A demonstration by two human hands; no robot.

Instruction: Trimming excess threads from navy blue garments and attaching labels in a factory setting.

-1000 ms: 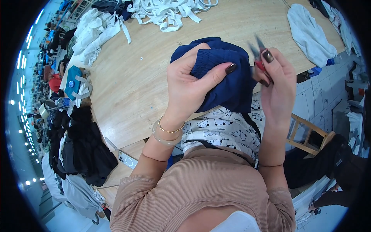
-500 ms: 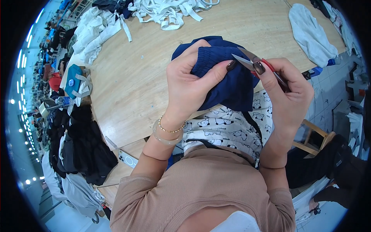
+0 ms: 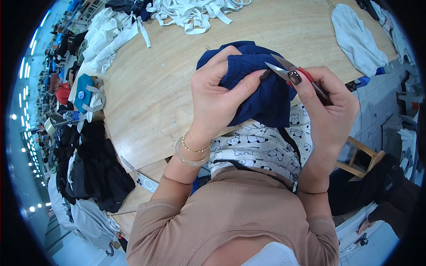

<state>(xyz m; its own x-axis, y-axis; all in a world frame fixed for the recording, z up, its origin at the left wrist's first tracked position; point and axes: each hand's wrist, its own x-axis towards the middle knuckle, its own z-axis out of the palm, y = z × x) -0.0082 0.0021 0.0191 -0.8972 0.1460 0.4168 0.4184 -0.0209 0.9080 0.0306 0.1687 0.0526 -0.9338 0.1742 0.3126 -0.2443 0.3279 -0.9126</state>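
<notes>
In the head view, just left of the right hand (image 3: 330,99), we see a navy garment (image 3: 264,106) with a gathered band, pinched between thumb and fingers of the left hand (image 3: 215,97). The right hand grips red-handled snips (image 3: 279,72), blades parted, tips beside the left thumb; we cannot tell whether they touch the cloth. Beyond the left hand, we note white strips (image 3: 191,17) heaped on a wooden table (image 3: 151,106); beyond the right, a white cloth (image 3: 355,40).
</notes>
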